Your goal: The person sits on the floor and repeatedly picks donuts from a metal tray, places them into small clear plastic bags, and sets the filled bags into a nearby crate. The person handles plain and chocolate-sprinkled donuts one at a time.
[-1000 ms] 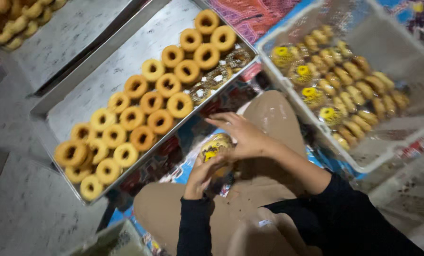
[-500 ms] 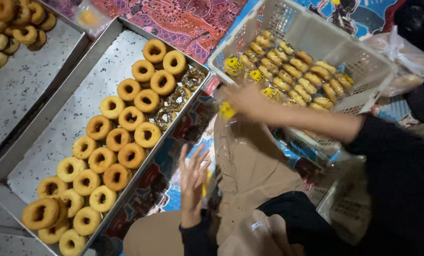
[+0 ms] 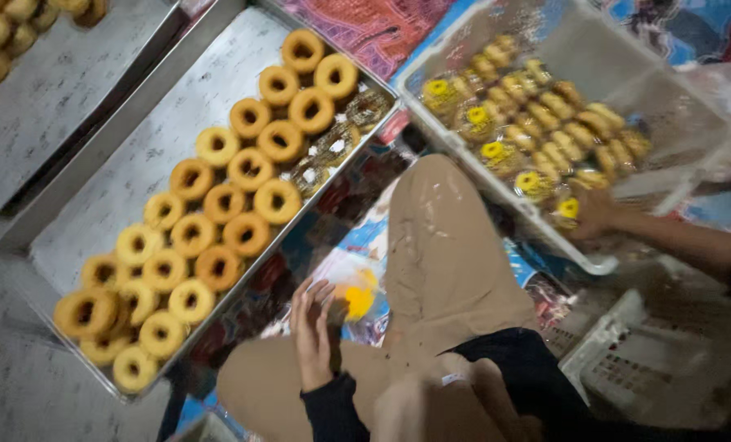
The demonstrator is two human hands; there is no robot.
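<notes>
Beside the bent knee, left hand with fingers spread and apart, touching a small yellow topping piece but clamped on nothing; beyond the knee, right hand at the near rim of the white basket, closed round a wrapped doughnut as far as the blur allows. Likely to go wrong: doughnut caught on the rim and dropped, or topping smeared across the trousers through a loose touch. Left of the knee, steel tray of plain doughnuts on a patterned floor mat, grey floor beyond, dim light.
</notes>
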